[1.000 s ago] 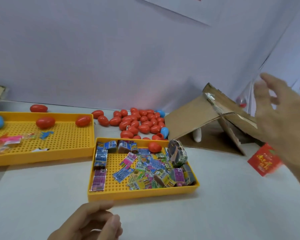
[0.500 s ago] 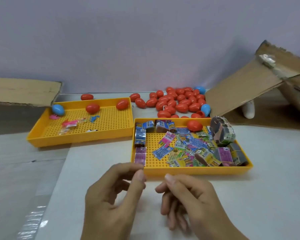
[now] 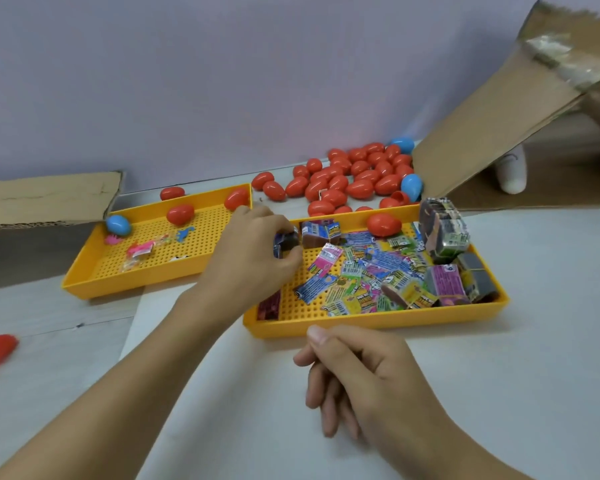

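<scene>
1. Two yellow trays sit before me on the white table: the near tray to my right and the far tray to my left.
2. My left hand reaches over the left end of the near tray. Its thumb and fingers are curled round a small dark-blue packet, pinching it.
3. The small dark-blue packet is at the back left corner of the near tray, just beside a folded packet by the back wall. I cannot tell whether it is lifted or touches the tray floor.
4. My right hand is over the table just in front of the near tray's front wall. Its fingers are loosely curled, the thumb lies along the forefinger, and I see nothing in it.
5. Loose printed packets cover the middle and right of the near tray. A red egg lies at its back wall, and a bundled stack stands at the back right corner.
6. Inside the far tray are a blue egg and some small pink pieces.
7. Behind the near tray, a heap of red eggs lies beside a cardboard flap.
</scene>
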Demonstrator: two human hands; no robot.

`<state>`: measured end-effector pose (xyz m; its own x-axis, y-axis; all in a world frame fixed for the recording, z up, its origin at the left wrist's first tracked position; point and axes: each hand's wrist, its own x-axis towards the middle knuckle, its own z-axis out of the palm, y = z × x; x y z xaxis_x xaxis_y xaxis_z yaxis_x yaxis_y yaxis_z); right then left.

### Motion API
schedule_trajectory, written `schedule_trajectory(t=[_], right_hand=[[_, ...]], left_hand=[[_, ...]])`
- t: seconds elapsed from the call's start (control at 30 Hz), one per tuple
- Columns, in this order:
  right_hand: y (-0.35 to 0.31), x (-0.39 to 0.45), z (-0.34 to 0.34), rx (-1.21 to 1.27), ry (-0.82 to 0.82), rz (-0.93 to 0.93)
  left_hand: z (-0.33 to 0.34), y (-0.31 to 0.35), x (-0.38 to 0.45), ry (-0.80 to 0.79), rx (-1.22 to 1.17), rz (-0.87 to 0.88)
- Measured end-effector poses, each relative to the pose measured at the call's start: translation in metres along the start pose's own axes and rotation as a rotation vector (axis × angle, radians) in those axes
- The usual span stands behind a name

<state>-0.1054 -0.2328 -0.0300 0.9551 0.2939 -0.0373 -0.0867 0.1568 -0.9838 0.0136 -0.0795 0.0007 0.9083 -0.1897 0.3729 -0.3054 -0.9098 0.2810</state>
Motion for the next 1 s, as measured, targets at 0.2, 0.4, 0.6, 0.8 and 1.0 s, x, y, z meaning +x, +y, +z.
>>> schedule_trajectory(t=[0.2, 0.4, 0.6, 0.8, 1.0], right_hand=[[0.003, 0.001, -0.001, 0.009, -0.010, 0.007], [0.002, 0.000, 0.000, 0.004, 0.002, 0.012], [-0.001, 0.001, -0.001, 0.012, 0.010, 0.004], [-0.003, 0.000, 0.000, 0.036, 0.021, 0.004], [-0.003, 0.000, 0.001, 0.055, 0.042, -0.002]], left_hand=[[0.004, 0.020, -0.017, -0.036, 0.090, 0.221], [0.008, 0.022, -0.013, -0.158, 0.039, 0.113], [-0.005, 0.023, -0.020, -0.063, -0.377, -0.049], [-0.027, 0.027, -0.043, 0.051, -0.882, -0.213], [-0.024, 0.025, -0.080, 0.029, -1.153, -0.289]])
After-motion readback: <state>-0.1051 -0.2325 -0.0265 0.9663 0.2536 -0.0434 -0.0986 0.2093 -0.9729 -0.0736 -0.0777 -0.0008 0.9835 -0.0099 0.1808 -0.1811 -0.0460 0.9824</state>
